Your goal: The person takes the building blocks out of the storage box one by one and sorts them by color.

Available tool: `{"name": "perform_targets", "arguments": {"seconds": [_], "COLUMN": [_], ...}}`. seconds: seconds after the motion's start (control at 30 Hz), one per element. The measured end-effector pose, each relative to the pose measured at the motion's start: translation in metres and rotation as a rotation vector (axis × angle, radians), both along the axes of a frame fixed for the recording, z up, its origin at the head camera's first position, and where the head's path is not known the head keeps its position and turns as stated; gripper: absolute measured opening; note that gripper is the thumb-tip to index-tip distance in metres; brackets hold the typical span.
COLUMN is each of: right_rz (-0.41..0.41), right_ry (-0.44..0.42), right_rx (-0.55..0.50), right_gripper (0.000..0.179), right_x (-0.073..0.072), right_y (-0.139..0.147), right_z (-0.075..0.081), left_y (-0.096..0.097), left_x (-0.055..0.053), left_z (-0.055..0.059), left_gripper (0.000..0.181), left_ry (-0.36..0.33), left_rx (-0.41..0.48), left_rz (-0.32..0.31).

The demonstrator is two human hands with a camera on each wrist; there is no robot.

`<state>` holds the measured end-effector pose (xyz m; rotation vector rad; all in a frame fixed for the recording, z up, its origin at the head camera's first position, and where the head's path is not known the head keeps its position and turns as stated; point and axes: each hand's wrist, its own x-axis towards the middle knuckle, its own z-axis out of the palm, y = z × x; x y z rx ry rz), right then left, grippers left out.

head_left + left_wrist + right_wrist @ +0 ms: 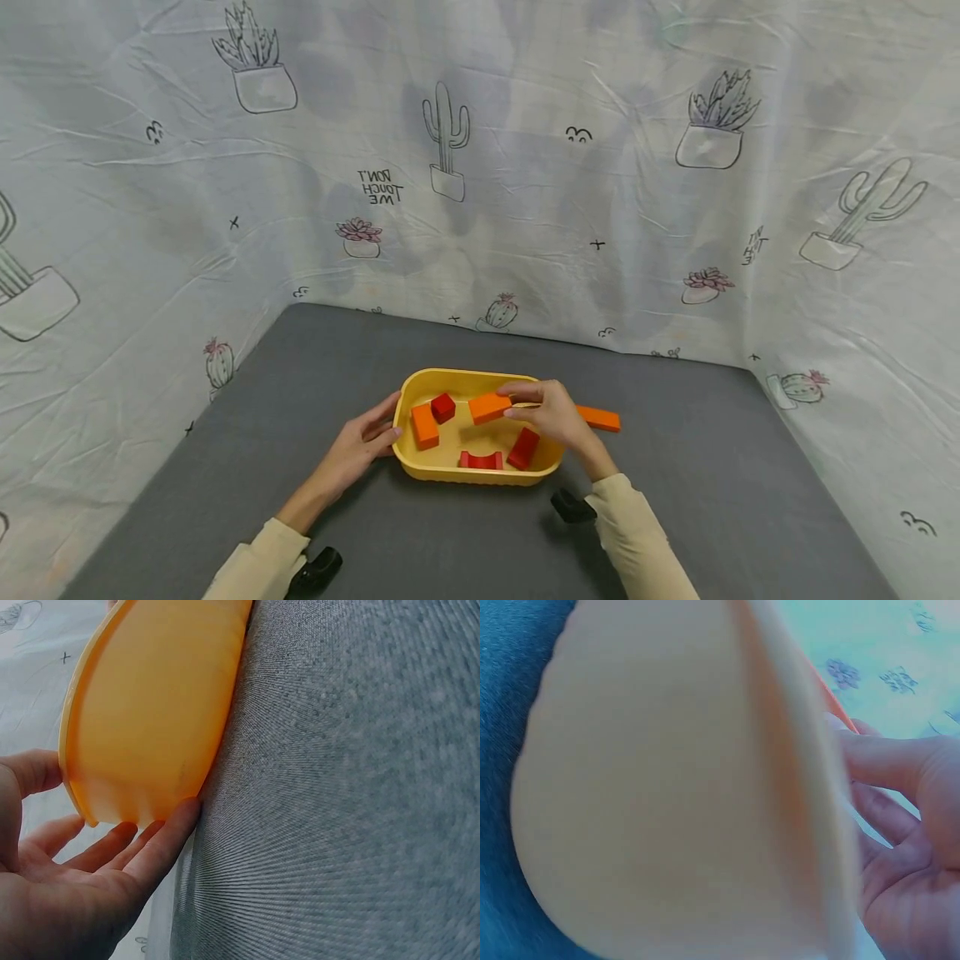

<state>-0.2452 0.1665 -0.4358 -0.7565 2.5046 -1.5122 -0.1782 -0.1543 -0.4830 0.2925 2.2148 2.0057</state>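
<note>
A yellow plastic tub (450, 473) stands on the grey table with building blocks inside. My right hand (551, 410) reaches over its right side and pinches an orange block (488, 408) between thumb and fingers above the tub floor. My left hand (358, 440) is at the left end; in the left wrist view its fingertips (184, 814) rest against the tub's outer wall, with the thumb at the rim. In the tub lie another orange block (424, 427), a red cube (443, 407), a red arch block (481, 461) and a red block (523, 448).
A long orange block (598, 418) lies on the grey tabletop (675, 483) to the right of the tub, partly behind the right hand. A white cloth printed with cacti (517, 167) hangs behind and along both sides of the table.
</note>
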Motion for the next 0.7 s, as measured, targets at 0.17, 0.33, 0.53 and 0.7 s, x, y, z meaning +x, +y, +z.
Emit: {"name": "perform_targets", "arguments": {"seconds": [0.17,0.33,0.53,0.7], "right_rz": [-0.079,-0.123,-0.184,-0.188], "right_ry": [-0.040,-0.063,-0.073,-0.073], "right_rx": [-0.023,-0.033,-0.016,-0.026], "right_gripper": [0.032,0.033,0.034,0.036], "right_x": [0.003,0.005,0.009,0.011], "right_y": [0.014,0.027,0.042,0.052], "right_z": [0.007,0.012,0.014,0.014], "left_y": [0.000,0.000,0.000,0.000], "left_x": [0.000,0.001,0.000,0.000], "left_z": [0.002,0.003,0.001,0.001], "left_gripper": [0.062,0.063,0.063,0.063], "left_ry": [-0.012,-0.009,0.001,-0.003], "left_rx": [-0.010,-0.019,-0.013,-0.014], "left_rz": [0.016,0.025,0.006,0.012]}}
